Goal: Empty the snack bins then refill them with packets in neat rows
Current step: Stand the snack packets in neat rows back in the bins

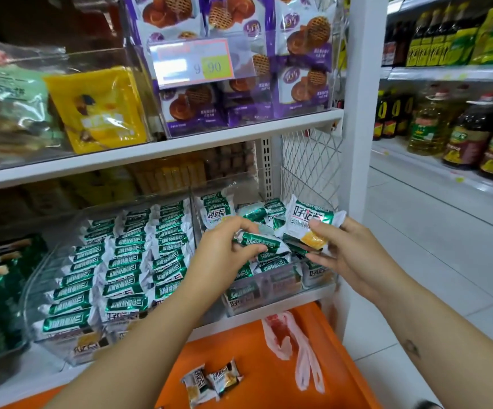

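Left hand (230,249) and right hand (348,252) each grasp a green-and-white foil snack packet (310,224) over the jumbled clear plastic bin (268,292) (right end of the white shelf (240,317)); best seated edge-on, labels aligned.

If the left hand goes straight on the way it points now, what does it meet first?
Probably the loose green packets heaped in the right-hand bin, just beyond the packet the left hand pinches; depth is unclear.

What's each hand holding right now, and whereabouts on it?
The left hand grips a green packet from above, fingers curled over its long edge. The right hand pinches a second packet by its lower end, thumb on the front.
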A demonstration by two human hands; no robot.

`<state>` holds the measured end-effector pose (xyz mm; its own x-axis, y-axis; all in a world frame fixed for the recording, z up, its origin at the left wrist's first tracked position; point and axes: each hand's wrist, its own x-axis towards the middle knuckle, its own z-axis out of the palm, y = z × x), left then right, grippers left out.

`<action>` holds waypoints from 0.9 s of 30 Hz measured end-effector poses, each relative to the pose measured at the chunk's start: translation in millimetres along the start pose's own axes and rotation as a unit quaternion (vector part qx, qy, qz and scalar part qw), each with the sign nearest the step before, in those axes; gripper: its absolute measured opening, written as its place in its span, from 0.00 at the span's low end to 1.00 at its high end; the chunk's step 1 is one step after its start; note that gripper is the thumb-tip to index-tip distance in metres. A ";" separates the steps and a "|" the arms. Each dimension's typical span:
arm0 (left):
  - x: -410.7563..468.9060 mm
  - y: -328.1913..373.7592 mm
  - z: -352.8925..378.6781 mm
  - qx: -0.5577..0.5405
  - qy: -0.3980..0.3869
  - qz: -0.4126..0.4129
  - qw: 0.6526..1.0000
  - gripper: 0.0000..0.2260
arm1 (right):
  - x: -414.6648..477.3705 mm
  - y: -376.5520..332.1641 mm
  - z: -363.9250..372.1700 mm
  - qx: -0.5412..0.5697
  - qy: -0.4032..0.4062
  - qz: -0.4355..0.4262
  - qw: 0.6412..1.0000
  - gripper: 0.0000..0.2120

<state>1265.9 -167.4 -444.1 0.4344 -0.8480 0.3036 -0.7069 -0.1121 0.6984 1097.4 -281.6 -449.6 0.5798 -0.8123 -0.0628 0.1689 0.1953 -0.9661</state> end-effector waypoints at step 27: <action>-26.9 12.1 -3.1 -0.194 -0.109 -0.067 0.973 0.17 | -12.6 8.4 13.0 -0.219 -0.127 -0.088 0.963 0.17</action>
<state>1247.4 -144.3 -441.8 0.3495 -0.9337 0.0779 -0.3698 -0.0610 0.9271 1101.9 -262.7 -453.7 0.7587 -0.6401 0.1214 -0.0376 -0.2290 -0.9727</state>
